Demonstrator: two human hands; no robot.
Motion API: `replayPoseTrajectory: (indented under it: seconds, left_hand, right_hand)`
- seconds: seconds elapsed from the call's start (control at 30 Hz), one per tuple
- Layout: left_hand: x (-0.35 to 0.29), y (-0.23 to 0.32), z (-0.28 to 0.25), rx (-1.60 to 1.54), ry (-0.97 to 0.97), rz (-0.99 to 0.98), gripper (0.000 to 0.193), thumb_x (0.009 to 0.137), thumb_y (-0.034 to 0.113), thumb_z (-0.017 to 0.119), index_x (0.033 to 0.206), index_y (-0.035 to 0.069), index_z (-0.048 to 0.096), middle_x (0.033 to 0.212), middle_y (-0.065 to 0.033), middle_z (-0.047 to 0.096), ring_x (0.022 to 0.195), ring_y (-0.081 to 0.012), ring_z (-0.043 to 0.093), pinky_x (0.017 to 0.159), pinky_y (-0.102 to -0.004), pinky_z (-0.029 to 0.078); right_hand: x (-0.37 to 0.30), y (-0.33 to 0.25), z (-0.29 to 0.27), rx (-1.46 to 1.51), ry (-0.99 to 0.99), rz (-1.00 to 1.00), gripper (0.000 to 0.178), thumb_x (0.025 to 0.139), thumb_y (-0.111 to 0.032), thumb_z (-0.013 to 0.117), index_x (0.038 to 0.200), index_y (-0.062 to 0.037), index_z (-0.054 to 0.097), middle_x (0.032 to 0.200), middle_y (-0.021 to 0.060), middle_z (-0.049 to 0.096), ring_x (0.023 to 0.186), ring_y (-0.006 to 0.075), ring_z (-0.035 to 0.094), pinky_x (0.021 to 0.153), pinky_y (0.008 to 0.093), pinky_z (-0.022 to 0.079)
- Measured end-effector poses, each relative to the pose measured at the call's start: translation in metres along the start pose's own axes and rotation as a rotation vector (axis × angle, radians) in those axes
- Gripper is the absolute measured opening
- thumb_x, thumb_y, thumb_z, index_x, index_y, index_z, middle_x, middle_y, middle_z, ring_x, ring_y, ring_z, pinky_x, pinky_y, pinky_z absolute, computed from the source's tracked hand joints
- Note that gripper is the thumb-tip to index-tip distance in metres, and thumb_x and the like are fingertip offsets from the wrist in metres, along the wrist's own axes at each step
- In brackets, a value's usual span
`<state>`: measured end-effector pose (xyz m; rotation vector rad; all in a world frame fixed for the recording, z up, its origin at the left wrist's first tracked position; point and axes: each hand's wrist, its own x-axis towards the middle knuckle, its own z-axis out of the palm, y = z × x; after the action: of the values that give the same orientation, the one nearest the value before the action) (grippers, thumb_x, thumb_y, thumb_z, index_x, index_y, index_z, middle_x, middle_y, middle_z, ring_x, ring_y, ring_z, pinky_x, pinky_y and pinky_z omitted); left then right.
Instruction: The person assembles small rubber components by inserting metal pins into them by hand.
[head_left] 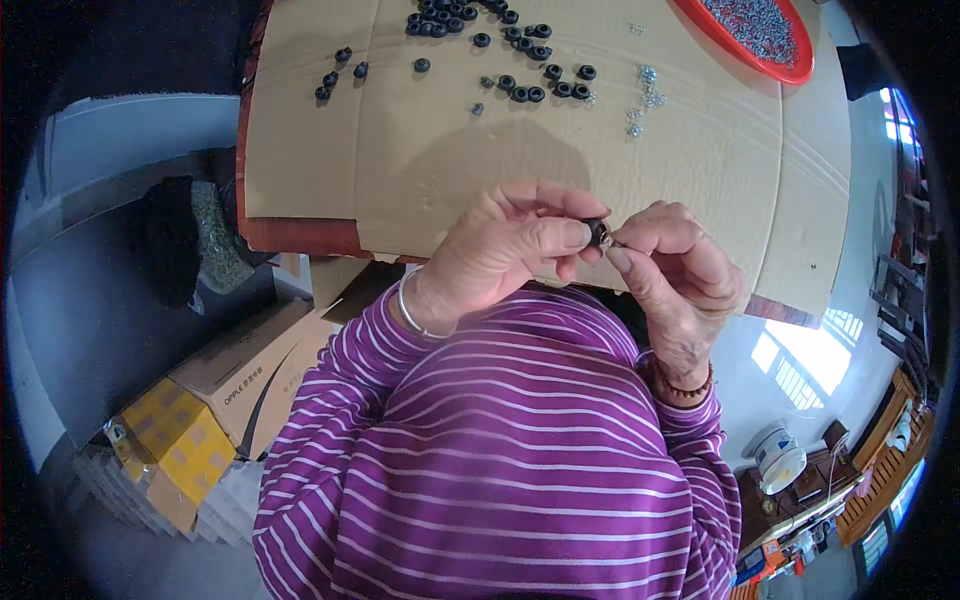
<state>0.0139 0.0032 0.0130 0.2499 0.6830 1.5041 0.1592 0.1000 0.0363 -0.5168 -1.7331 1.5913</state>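
My left hand (490, 250) pinches a small black ring-shaped part (598, 232) between thumb and fingers, just above the near edge of the table. Against its right side, the thumb and forefinger of my right hand (680, 275) are pressed together on a tiny metal piece (613, 244), whose exact shape is too small to make out. Farther back, several like black parts (520, 95) lie scattered on the cardboard sheet (420, 170), with a denser heap (440, 22) at the far edge. Small shiny metal pieces (652, 98) sit in a loose cluster right of them.
A red tray (803, 72) full of small metallic pieces stands at the far right of the table. Brown cardboard boxes (245, 370), one patched with yellow tape (180, 440), are on the floor at left. A white bucket (780, 460) stands at lower right.
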Motion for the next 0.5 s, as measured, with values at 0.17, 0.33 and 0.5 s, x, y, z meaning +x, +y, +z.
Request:
replayPoseTrajectory:
  seconds: [0.17, 0.33, 0.5]
  left_hand:
    - [0.0002, 0.0028, 0.0036, 0.093, 0.014, 0.028, 0.021, 0.083, 0.003, 0.06, 0.103, -0.004, 0.06, 0.084, -0.0105, 0.063, 0.075, -0.0143, 0.062, 0.059, -0.0226, 0.051]
    - [-0.0022, 0.0036, 0.0012, 0.135, -0.006, 0.028, 0.02, 0.083, 0.003, 0.06, 0.102, -0.004, 0.06, 0.083, -0.01, 0.063, 0.072, -0.0126, 0.061, 0.06, -0.0222, 0.051]
    - [-0.0016, 0.0067, 0.0062, 0.27, 0.09, 0.008, 0.024, 0.08, 0.002, 0.063, 0.104, -0.002, 0.059, 0.083, -0.009, 0.063, 0.068, -0.0106, 0.06, 0.06, -0.0212, 0.052]
  right_hand:
    - [-0.0004, 0.0029, 0.0001, -0.041, -0.006, -0.01, 0.012, 0.067, 0.007, 0.068, 0.074, 0.0019, 0.06, 0.072, 0.0076, 0.061, 0.063, 0.0127, 0.055, 0.055, 0.0236, 0.041]
    - [-0.0019, -0.0031, -0.0021, -0.097, -0.106, 0.042, 0.013, 0.069, 0.008, 0.066, 0.076, 0.0039, 0.057, 0.074, 0.0092, 0.057, 0.069, 0.0161, 0.054, 0.06, 0.0271, 0.041]
    - [0.0011, 0.0021, -0.002, 0.161, -0.08, 0.322, 0.017, 0.068, 0.009, 0.066, 0.08, 0.0006, 0.058, 0.073, 0.0031, 0.057, 0.065, 0.008, 0.052, 0.056, 0.0221, 0.043]
